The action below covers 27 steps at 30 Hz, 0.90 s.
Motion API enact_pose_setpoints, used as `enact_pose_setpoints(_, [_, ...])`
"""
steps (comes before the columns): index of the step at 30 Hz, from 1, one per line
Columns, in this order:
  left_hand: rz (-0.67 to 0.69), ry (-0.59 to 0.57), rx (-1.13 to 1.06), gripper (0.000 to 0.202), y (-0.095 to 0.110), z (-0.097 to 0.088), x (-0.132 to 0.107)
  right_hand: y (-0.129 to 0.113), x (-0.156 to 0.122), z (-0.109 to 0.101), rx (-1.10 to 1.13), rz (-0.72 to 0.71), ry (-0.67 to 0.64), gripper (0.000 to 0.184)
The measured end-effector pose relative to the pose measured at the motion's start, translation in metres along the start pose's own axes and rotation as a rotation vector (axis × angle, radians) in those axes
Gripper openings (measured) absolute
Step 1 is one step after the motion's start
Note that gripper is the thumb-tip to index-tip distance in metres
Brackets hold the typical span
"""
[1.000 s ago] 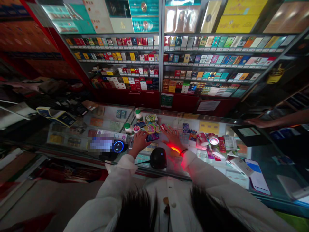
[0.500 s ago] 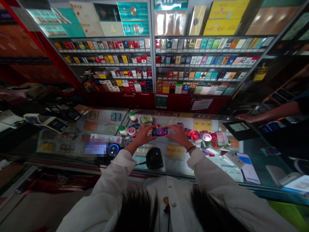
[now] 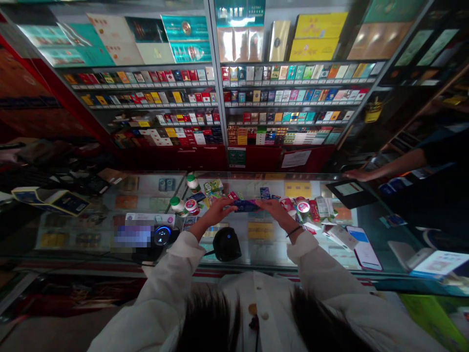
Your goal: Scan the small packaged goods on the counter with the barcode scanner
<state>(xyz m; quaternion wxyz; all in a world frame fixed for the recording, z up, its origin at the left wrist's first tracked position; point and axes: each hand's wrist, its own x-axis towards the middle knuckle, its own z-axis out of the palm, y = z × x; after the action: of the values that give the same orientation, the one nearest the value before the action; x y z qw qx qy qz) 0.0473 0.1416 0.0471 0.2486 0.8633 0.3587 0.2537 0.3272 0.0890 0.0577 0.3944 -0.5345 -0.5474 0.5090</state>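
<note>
Holding a dark blue pack (image 3: pixel 246 206) by its ends between left hand (image 3: pixel 216 211) and right hand (image 3: pixel 275 211) above the glass counter (image 3: pixel 315 249); black scanner (image 3: pixel 227 243) near its front edge; another person's hand (image 3: pixel 357 174) at its far right corner.

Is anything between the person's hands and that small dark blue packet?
Nothing visible. The left hand and right hand each grip one end of the small dark blue packet, held above the glass counter.

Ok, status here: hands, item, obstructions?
Left hand and right hand both gripping small blue pack, held over glass counter. Black scanner below, apart. Another person's hand far right.
</note>
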Motion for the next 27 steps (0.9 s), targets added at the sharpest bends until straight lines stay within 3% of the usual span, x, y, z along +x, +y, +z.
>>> enact_pose_setpoints(9, [0.027,-0.008,-0.069,0.049,0.009,-0.002,0.008,-0.003,-0.006,0.003,0.151,0.123,0.016,0.059])
enact_pose_setpoints(15, [-0.043,0.003,-0.164,0.051,0.015,-0.003,0.007,-0.007,-0.007,0.002,0.124,0.12,-0.023,0.06])
enact_pose_setpoints(20, [-0.095,0.031,-0.25,0.051,0.021,-0.001,0.007,-0.001,-0.007,0.007,0.224,0.06,-0.005,0.061])
enact_pose_setpoints(27, [-0.183,0.012,-0.306,0.05,0.023,0.002,0.01,0.003,-0.006,0.013,0.15,0.124,-0.019,0.061])
